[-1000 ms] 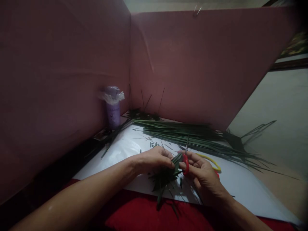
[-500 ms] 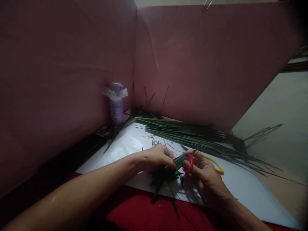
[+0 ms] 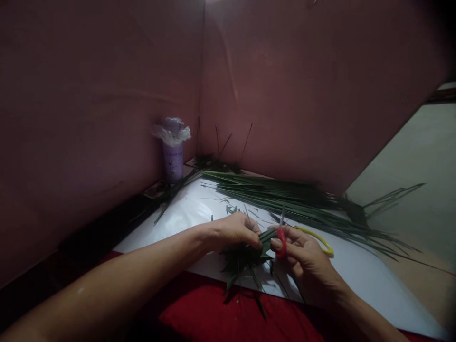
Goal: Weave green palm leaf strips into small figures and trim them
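Observation:
My left hand (image 3: 240, 231) is closed on a piece made of green leaf strips (image 3: 245, 261), with pointed ends spreading out below the fingers. In my right hand (image 3: 302, 251) is a pair of red-handled scissors (image 3: 281, 242), the thumb at the handle and the blade pointing up and away. The scissors are right beside the strip ends that stick out from my left hand; whether my right fingers also touch the strips I cannot tell. Small green cuttings (image 3: 233, 209) lie on the white sheet (image 3: 178, 209) beyond my left hand.
Long green leaf strips (image 3: 270, 192) lie in a pile across the back of the sheet. A yellow-handled tool (image 3: 317, 237) rests behind my right hand. At the back left stands a purple tumbler (image 3: 174, 161) wrapped in plastic at the top. Pink walls (image 3: 285, 95) close off the corner.
The scissors have turned in my right hand, so their blade now points upward more plainly. My left hand keeps its hold on the leaf piece. The view has shifted slightly.

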### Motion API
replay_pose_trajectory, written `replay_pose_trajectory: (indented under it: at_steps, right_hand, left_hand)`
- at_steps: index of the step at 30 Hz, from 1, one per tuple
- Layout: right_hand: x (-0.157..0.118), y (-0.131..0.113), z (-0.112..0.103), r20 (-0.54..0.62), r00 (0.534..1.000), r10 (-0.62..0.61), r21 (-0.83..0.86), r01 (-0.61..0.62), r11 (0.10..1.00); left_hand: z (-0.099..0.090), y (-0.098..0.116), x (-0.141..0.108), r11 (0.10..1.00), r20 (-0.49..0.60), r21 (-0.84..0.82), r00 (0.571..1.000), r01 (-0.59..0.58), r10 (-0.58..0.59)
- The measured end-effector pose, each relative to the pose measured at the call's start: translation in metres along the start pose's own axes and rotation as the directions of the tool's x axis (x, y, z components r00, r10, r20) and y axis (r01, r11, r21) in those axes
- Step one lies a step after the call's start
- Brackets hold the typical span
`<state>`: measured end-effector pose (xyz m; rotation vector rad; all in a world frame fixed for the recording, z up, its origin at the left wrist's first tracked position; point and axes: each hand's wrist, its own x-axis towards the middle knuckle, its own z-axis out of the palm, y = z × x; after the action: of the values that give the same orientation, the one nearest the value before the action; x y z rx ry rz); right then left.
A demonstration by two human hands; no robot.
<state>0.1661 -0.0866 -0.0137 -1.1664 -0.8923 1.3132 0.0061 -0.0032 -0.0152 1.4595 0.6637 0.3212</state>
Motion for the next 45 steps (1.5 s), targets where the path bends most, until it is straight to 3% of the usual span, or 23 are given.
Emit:
replay_pose_trajectory:
  at_steps: [4, 11, 17, 28, 30, 32, 34, 37, 41, 45]
  right_hand:
    - [0.000, 0.003, -0.001, -0.042, 0.999, -0.029, -0.002, 0.029, 1.000]
    - [0.002, 0.008, -0.003, -0.013, 0.999, -0.048, -0.006, 0.048, 0.999]
    - [0.001, 0.007, -0.002, -0.012, 0.995, -0.096, -0.022, 0.095, 0.995]
    - [-0.001, 0.002, -0.006, 0.015, 0.980, -0.199, -0.217, 0.198, 0.956]
    - [0.001, -0.004, -0.013, 0.031, 0.973, -0.227, -0.313, 0.225, 0.923]
    - [0.005, -0.013, -0.024, 0.131, 0.968, -0.214, -0.408, 0.249, 0.878]
    - [0.008, -0.023, -0.037, 0.272, 0.954, -0.127, -0.520, 0.257, 0.815]
    - [0.011, -0.035, -0.053, 0.380, 0.925, 0.020, -0.702, 0.274, 0.657]
    - [0.010, -0.039, -0.059, 0.409, 0.904, 0.123, -0.802, 0.292, 0.521]
    - [0.007, -0.034, -0.055, 0.369, 0.914, 0.168, -0.840, 0.251, 0.480]
  left_hand:
    - [-0.001, 0.001, -0.001, 1.000, 0.000, 0.019, 1.000, 0.001, -0.001]
    - [-0.001, 0.002, -0.002, 1.000, 0.042, 0.029, 0.999, -0.011, 0.010]
    - [0.000, 0.002, -0.002, 1.000, -0.007, 0.000, 1.000, -0.010, 0.010]
    - [-0.006, 0.004, -0.001, 1.000, -0.020, 0.017, 1.000, -0.004, 0.004]
    - [-0.010, 0.006, -0.002, 1.000, -0.022, 0.009, 1.000, -0.016, 0.017]
    - [-0.015, 0.009, -0.004, 0.999, -0.039, 0.002, 0.999, -0.033, 0.033]
    - [-0.019, 0.013, -0.006, 0.999, -0.060, 0.002, 0.997, -0.047, 0.047]
    - [-0.024, 0.019, -0.009, 0.998, -0.076, -0.003, 0.995, -0.064, 0.064]
    - [-0.027, 0.022, -0.012, 0.998, -0.063, -0.009, 0.996, -0.069, 0.068]
    - [-0.028, 0.023, -0.014, 0.998, -0.038, 0.043, 0.998, -0.052, 0.054]
